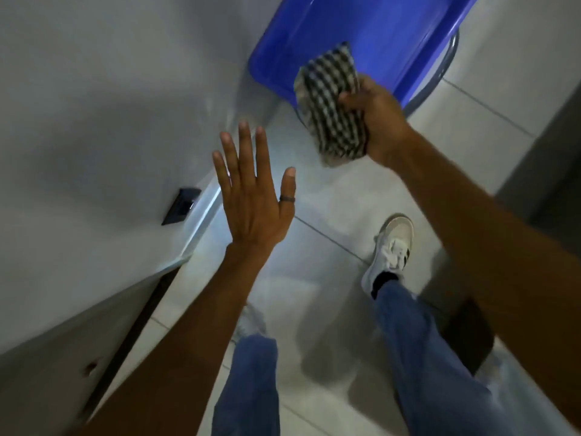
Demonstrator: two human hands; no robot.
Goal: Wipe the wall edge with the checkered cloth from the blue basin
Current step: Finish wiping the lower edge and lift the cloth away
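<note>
My right hand (pixel 375 121) grips a folded black-and-white checkered cloth (pixel 331 102), held in the air just in front of the blue basin (pixel 355 29) at the top of the view. My left hand (pixel 251 196) is spread flat with fingers apart and a dark ring on the thumb, holding nothing, near the white wall (pixel 94 105). The wall's lower edge (pixel 206 209) runs diagonally just left of that hand.
A dark socket plate (pixel 181 205) sits low on the wall. A door or panel with a dark gap (pixel 135 335) lies lower left. The basin rests on a metal-framed stand (pixel 440 67). My legs in blue jeans and a white shoe (pixel 391 247) stand on the tiled floor.
</note>
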